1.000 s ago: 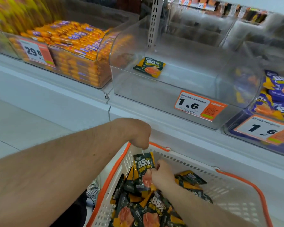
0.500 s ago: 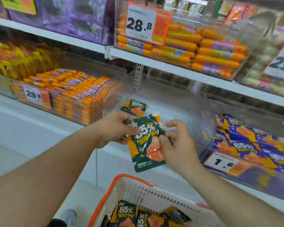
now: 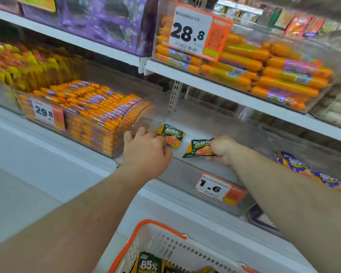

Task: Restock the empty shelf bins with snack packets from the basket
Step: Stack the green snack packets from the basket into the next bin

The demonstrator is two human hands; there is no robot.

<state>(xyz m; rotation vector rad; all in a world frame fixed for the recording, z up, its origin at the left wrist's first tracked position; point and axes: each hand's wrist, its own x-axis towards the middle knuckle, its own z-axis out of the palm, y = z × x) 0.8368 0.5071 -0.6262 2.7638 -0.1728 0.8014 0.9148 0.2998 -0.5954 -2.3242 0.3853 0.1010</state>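
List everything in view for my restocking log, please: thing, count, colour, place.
Clear bin: one, transparent, lower shelf centre, tagged 1.6.
Green packets in the bin: two, dark green and orange; one by the left hand, one in the right hand.
Basket: one, white with orange rim, bottom centre, holding more green packets; count unclear.
Sausage sticks: many, orange, bin at left tagged 29.8.
Large sausages: many, orange, upper shelf bin tagged 28.8.
Purple packets: several, bin at right.
Left hand: over the bin's left end.
Right hand: pinches a packet.
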